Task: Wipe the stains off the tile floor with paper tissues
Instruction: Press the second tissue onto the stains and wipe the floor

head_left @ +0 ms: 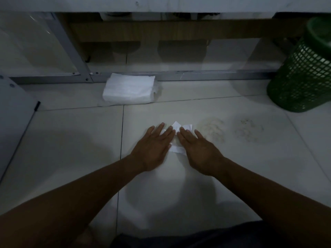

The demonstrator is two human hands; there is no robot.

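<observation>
One white tissue lies flat on the tile floor under both hands. Left hand and right hand press it, fingers spread flat. Two stains sit at 3 o'clock, a tissue pack at 11 o'clock, and a green basket at 2 o'clock.

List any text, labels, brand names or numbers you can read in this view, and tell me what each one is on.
None can be read.
Tissue stack: plain white, no wrapper print visible.
Tissue under the left hand and right hand: blank.
Green mesh basket: no label showing.
Tile floor and metal frame: no markings.
The view is dim, so any small print would be lost.
</observation>
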